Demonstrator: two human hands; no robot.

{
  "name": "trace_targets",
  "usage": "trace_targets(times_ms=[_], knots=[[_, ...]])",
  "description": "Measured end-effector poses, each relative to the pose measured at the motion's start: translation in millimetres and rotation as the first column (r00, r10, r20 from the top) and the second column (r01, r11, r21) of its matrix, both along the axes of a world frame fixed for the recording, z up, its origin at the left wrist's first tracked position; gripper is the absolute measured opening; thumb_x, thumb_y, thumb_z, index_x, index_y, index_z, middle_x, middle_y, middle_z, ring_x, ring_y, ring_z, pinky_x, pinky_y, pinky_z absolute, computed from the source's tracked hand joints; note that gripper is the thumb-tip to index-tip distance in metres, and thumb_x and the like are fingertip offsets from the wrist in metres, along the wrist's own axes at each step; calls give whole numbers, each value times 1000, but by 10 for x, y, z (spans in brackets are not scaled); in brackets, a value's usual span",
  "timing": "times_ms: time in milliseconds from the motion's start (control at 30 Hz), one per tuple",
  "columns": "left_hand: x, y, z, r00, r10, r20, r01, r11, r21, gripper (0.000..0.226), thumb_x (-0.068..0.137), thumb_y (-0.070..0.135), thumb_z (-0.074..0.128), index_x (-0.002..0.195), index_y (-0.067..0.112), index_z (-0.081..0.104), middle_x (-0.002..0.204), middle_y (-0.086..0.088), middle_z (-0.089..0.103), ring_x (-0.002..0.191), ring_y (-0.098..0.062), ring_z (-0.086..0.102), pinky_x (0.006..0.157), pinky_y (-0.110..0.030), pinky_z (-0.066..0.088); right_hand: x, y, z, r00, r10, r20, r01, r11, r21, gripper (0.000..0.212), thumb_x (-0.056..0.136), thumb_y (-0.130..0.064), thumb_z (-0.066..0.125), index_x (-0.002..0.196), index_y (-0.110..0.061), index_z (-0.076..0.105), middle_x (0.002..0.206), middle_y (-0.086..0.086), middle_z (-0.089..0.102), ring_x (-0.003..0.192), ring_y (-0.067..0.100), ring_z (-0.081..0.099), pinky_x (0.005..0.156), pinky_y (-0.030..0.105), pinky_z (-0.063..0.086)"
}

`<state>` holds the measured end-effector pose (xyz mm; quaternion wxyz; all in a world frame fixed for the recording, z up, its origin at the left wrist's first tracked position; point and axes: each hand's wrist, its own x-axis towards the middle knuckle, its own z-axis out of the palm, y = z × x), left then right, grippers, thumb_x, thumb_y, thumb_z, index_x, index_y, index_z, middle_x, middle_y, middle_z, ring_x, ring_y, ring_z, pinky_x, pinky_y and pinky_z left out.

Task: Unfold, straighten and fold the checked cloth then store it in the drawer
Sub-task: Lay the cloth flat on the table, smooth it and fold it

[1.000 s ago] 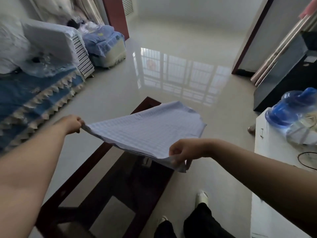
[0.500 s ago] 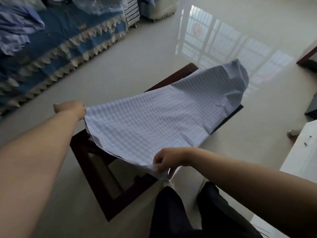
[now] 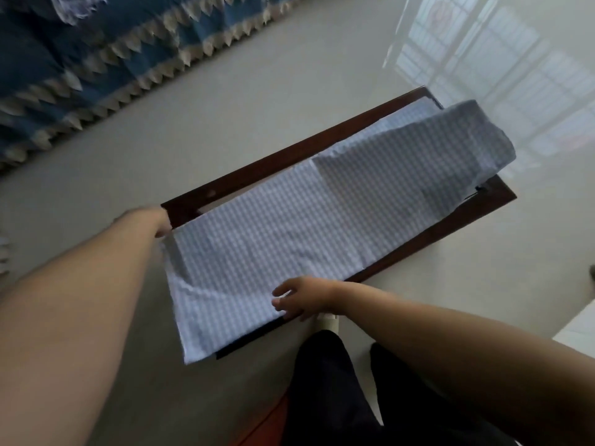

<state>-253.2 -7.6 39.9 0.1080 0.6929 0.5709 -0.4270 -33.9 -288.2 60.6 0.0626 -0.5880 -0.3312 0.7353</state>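
Note:
The pale blue checked cloth (image 3: 289, 226) lies spread along a low dark wooden table (image 3: 257, 170), its far end curled up and folded back over itself. Its near end hangs over the table's near edge. My left hand (image 3: 159, 222) pinches the cloth's left near corner at the table's corner. My right hand (image 3: 301, 297) rests on the cloth's near right edge with fingers apart, pressing it down. No drawer is in view.
A blue sofa cover with a cream zigzag trim (image 3: 96, 75) runs along the upper left. Glossy pale floor tiles (image 3: 322, 75) surround the table. My dark trouser legs (image 3: 338, 381) stand just behind the table. A white surface (image 3: 579, 326) shows at the right edge.
The cloth was held stretched in the air between both hands; now it is laid down on the table. My right hand has loosened its pinch and lies flat on it.

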Motion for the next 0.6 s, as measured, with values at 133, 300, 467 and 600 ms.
trace_targets(times_ms=[133, 300, 467, 600], knots=[[506, -343, -118, 997, -10, 73, 13, 999, -50, 45, 97, 37, 44, 131, 9, 54, 139, -15, 52, 126, -34, 49, 107, -44, 39, 564, -57, -202, 975, -213, 68, 215, 976, -26, 39, 93, -34, 56, 125, -13, 53, 116, 2, 67, 95, 17, 69, 72, 23, 54], [1453, -700, -193, 985, -50, 164, 70, 991, -118, 48, 101, 37, 39, 140, 10, 45, 146, -13, 44, 132, -32, 44, 108, -44, 38, 1313, -194, -395, 885, -437, 159, 446, 895, -23, 32, 94, -28, 57, 121, -10, 55, 102, 1, 69, 82, 12, 68, 65, 22, 53], [2508, -931, -312, 943, 25, 332, 47, 977, -207, 44, 100, 34, 44, 136, 9, 48, 140, -13, 51, 128, -31, 47, 108, -44, 38, 2142, -408, -530, 769, -600, 218, 615, 789, 3, 29, 94, -26, 56, 118, -10, 57, 101, 3, 69, 83, 17, 68, 68, 26, 51], [3470, -1094, -451, 912, 44, 408, 70, 963, -261, 44, 98, 35, 47, 136, 13, 47, 140, -11, 50, 127, -30, 47, 107, -43, 39, 2933, -608, -676, 651, -722, 232, 740, 673, 17, 26, 95, -22, 55, 116, -7, 58, 99, 7, 70, 88, 23, 68, 80, 36, 53]])
